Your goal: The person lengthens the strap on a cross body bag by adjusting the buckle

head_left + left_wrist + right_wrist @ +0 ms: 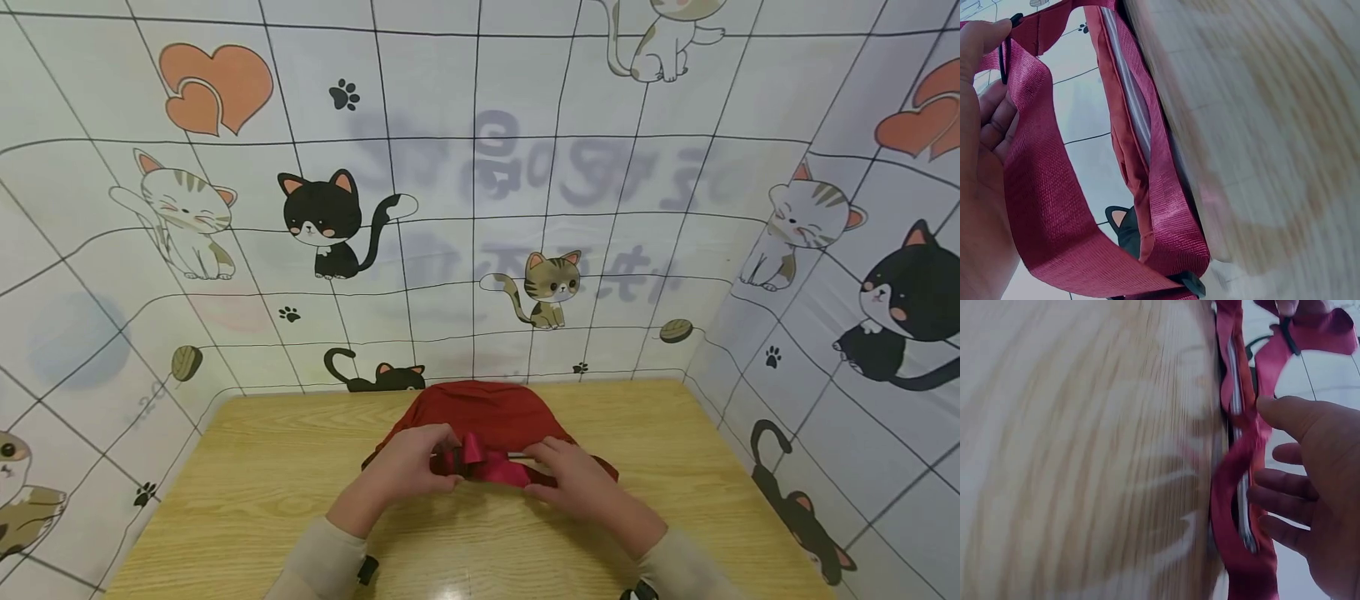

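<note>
A red fabric waist bag lies on the table, with a crimson webbing strap looped along its near side. My left hand is at the strap's left part. In the left wrist view, its thumb and fingers pinch the strap by a black slider, lifting a loop off the bag. My right hand is at the bag's right part. The right wrist view has its thumb touching the strap and its fingers, spread and loosely bent, alongside the bag. A pale zipper runs along the edge there.
The bag rests on a light wood table, near its far edge. Behind and at both sides hangs a white gridded cloth printed with cartoon cats. A black buckle sits on the strap's lower end.
</note>
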A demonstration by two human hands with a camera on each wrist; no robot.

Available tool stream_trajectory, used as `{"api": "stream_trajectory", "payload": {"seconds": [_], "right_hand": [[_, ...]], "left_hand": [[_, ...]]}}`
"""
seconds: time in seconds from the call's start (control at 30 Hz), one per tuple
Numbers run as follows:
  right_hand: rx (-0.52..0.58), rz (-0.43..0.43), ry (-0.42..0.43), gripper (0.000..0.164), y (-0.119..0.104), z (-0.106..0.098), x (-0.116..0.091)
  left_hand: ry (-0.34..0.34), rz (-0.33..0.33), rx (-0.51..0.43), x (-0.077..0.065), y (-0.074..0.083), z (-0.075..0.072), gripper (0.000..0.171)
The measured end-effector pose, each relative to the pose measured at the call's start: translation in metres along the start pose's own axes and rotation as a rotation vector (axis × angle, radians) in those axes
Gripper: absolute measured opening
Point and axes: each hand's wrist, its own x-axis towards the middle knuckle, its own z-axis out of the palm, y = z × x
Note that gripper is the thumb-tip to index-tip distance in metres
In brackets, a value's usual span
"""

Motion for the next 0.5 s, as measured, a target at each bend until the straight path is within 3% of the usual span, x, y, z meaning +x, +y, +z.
{"api": "stream_trajectory", "payload": {"seconds": [0.23,0.5], "right_hand": [[0.053,0.01,0.026,0.05,-0.019,0.011,0.012],[0.079,0.031,0.05,0.046,-0.024,0.022,0.019]], "left_hand": [[0.008,-0.013,-0.009,0.001,-0.001,0.003,0.039],[0.014,-0.012,-0.027,0.0,0.002,0.001,0.038]]}}
